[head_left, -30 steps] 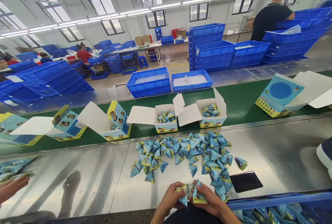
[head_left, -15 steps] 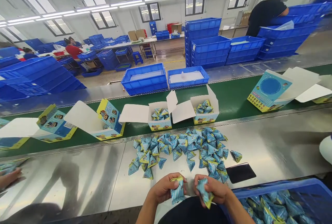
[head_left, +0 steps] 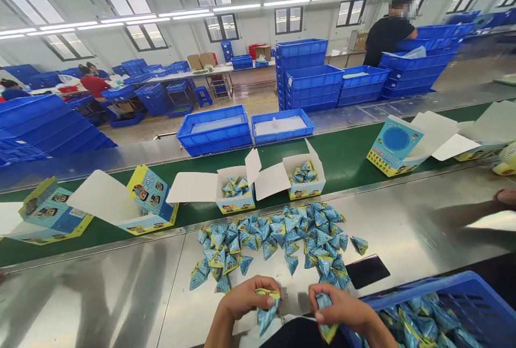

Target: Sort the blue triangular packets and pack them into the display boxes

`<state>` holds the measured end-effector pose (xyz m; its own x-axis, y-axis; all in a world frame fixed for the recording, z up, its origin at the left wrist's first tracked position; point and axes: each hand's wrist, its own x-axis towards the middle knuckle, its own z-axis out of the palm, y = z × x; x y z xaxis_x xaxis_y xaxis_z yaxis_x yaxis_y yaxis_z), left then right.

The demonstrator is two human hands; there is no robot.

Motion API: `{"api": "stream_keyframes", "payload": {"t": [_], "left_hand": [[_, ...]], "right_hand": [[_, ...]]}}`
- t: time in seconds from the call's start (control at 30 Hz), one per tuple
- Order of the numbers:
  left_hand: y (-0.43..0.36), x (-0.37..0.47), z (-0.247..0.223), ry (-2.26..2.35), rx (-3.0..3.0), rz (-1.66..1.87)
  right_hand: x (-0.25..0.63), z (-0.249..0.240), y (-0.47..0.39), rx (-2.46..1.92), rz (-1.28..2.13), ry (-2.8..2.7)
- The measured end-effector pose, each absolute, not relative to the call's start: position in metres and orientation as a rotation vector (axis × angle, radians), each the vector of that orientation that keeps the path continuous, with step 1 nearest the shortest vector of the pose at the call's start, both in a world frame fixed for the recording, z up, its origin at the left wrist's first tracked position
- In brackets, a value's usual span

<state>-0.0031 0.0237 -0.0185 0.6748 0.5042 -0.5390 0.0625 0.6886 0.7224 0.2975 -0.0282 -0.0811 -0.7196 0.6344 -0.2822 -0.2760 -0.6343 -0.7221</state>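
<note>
While both hands sit at the near table edge, the left hand pinches 1 blue packet and the right hand pinches another packet, near the packet pile.

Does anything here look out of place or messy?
A flat black slab, perhaps a phone, lies on the steel table against the loose heap of blue packets. Otherwise nothing stands out: the left hand and right hand each hold a packet.
</note>
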Motion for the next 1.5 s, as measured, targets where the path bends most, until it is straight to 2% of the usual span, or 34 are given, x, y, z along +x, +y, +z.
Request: {"api": "stream_keyframes", "payload": {"t": [0.1,0.23,0.33,0.43,0.57,0.67,0.8,0.9,1.0,1.13,1.23,1.33,1.43,1.5], "left_hand": [[0.028,-0.008,-0.008,0.744,0.784,0.287],[0.023,-0.017,-0.007,0.792,0.812,0.35],[0.016,-0.024,-0.015,0.708,0.761,0.449],[0.011,-0.031,-0.027,0.758,0.764,0.442],[0.005,-0.044,-0.041,0.558,0.725,0.595],[0.006,-0.056,-0.042,0.652,0.716,0.484],[0.014,-0.072,-0.032,0.623,0.787,0.461],[0.016,-0.086,-0.023,0.795,0.808,0.4],[0.013,-0.101,-0.018,0.608,0.733,0.505],[0.013,-0.119,-0.013,0.686,0.832,0.442],[0.019,-0.13,-0.006,0.541,0.836,0.494],[0.028,-0.14,0.005,0.701,0.95,0.379],[0.036,-0.147,0.01,0.586,0.941,0.293],[0.04,-0.148,0.008,0.601,0.934,0.317]], "right_hand": [[0.296,-0.07,-0.026,-0.499,2.368,-0.93],[0.297,-0.063,-0.024,-0.576,2.277,-0.979],[0.296,-0.063,-0.026,-0.348,2.39,-0.87],[0.291,-0.065,-0.03,-0.497,2.363,-0.882],[0.278,-0.063,-0.033,-0.162,2.357,-0.792],[0.265,-0.056,-0.031,-0.372,2.297,-0.654],[0.243,-0.049,-0.028,-0.175,2.327,-0.671],[0.22,-0.046,-0.026,-0.428,2.27,-0.679],[0.2,-0.04,-0.025,-0.314,2.35,-0.732],[0.187,-0.029,-0.023,-0.503,2.235,-0.933],[0.187,-0.024,-0.021,-0.3,2.262,-0.916],[0.189,-0.021,-0.019,-0.403,2.227,-0.828],[0.189,-0.019,-0.019,-0.334,2.263,-0.858],[0.186,-0.019,-0.02,-0.465,2.223,-0.889]]}}
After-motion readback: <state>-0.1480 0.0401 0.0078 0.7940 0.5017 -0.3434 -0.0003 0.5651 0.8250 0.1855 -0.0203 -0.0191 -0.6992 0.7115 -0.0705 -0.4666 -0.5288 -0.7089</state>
